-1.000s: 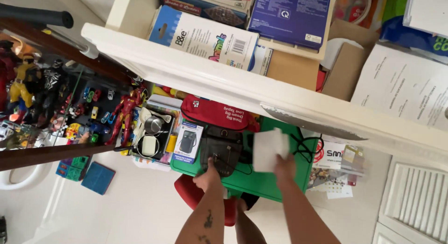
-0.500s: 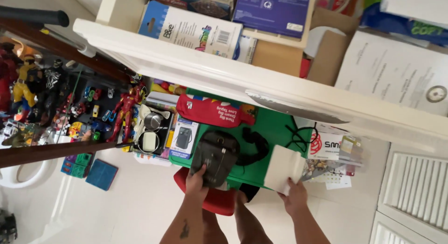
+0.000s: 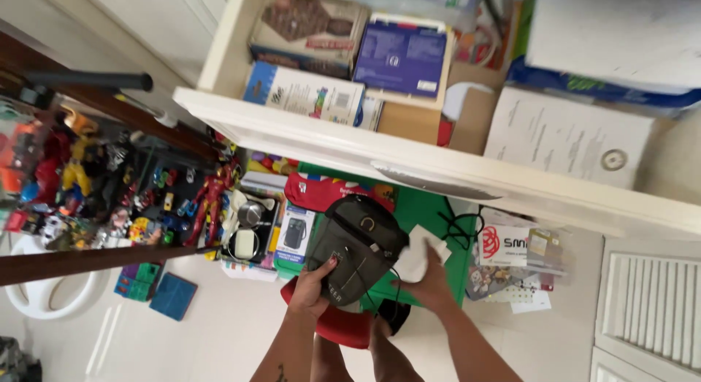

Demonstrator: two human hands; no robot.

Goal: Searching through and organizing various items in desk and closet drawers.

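The bag (image 3: 358, 247) was dark grey, soft and rounded, with a metal ring near its top; it was lifted above the green table (image 3: 423, 207). The left hand (image 3: 315, 285) gripped its lower edge, fingers closed. The right hand (image 3: 431, 280) pinched a white cloth (image 3: 420, 250) beside it. On the shelf (image 3: 409, 159) above lay a purple box (image 3: 401, 57) and a white-and-blue carton (image 3: 307, 93).

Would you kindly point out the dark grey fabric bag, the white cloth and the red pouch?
Dark grey fabric bag (image 3: 355, 247), head view, front panel.
White cloth (image 3: 418, 252), head view, middle.
Red pouch (image 3: 315, 191), head view, left part.
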